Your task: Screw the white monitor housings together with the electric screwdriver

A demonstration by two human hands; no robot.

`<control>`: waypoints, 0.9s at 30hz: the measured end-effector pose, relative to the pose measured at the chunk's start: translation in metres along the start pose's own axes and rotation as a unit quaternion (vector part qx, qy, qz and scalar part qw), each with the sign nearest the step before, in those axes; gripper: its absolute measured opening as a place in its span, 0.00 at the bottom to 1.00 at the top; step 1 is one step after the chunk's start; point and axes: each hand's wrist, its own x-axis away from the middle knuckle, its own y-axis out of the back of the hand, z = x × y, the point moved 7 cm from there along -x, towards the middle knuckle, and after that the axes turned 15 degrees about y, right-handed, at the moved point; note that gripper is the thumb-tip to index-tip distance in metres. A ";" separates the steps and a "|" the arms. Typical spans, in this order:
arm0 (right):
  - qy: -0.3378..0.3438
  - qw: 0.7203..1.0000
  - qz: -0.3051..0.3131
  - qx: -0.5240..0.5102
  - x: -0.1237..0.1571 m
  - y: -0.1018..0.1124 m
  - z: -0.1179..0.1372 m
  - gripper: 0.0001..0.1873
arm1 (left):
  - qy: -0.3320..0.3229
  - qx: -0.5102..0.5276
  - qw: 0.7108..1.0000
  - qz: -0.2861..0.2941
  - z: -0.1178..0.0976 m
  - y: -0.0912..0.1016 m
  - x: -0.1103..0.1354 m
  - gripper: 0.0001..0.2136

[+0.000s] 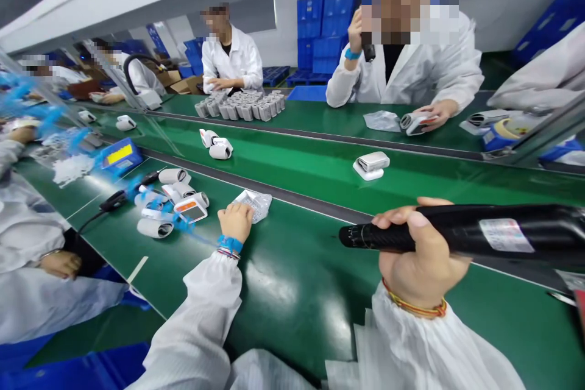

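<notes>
My right hand [418,250] is wrapped round a black electric screwdriver [452,228], held level above the green bench with its narrow end pointing left. My left hand [235,221] has its fingers curled together at the near edge of a clear plastic bag [258,202] lying on the bench. Small bits seem to lie in the bag, but I cannot make them out. Left of that hand sits a cluster of white wrist blood pressure monitors [192,206], with curled cuffs and some orange-trimmed faces. A blue wrist strap with a coiled blue cord runs from my left wrist.
Beyond the bench runs a green conveyor belt [292,161] carrying several white monitors, one at the right [372,164]. Across it, people in white coats work beside rows of grey cases [247,105]. A blue bin [121,156] stands left. A neighbour's sleeve and hand [61,263] are close by.
</notes>
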 end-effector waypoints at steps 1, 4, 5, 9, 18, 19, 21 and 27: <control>0.000 1.000 0.001 -0.001 0.000 0.000 0.000 0.14 | 0.001 0.000 1.000 -0.005 0.001 0.000 -0.001 0.13; 0.000 1.000 0.004 -0.003 0.001 0.000 -0.001 0.15 | 0.004 0.001 1.000 -0.021 0.002 0.000 -0.002 0.14; 0.000 1.000 0.005 -0.004 0.001 0.000 -0.001 0.15 | 0.005 0.002 1.000 -0.027 0.002 0.000 -0.002 0.15; 0.003 1.000 0.013 -0.006 0.001 -0.001 0.001 0.14 | 0.006 0.007 0.999 -0.037 0.004 0.003 -0.003 0.16; 0.002 0.999 0.029 -0.012 0.006 -0.003 0.001 0.13 | -0.138 0.157 0.978 -0.023 -0.046 0.017 0.045 0.12; 0.001 0.999 0.033 -0.011 0.007 -0.004 0.001 0.13 | -0.194 0.180 0.965 0.000 -0.061 0.016 0.061 0.12; -0.005 0.999 0.046 -0.010 0.011 -0.005 0.000 0.13 | -0.304 0.216 0.927 0.046 -0.091 0.015 0.095 0.13; -0.033 0.989 0.147 0.011 0.028 -0.014 -0.009 0.12 | -0.414 0.270 0.867 0.055 -0.124 0.027 0.142 0.14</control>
